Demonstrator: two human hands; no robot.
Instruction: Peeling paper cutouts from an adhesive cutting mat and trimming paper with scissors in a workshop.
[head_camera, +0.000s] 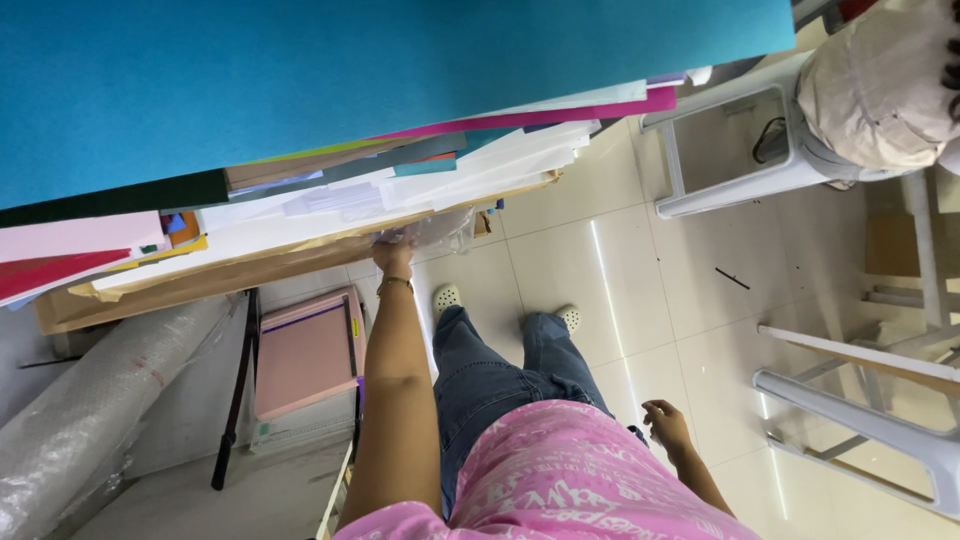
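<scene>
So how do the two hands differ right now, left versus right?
The left hand is stretched forward, fingers against the edge of the stacked paper sheets; the right hand hangs low beside the hip, touching nothing. The left wrist wears a bracelet; the right shows none. Both are bare.

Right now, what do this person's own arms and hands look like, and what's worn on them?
Both arms are bare below short pink sleeves with white lettering. The left hand has a thin bracelet at the wrist. The right hand shows no glove, and no ring or watch can be made out on it.
</scene>
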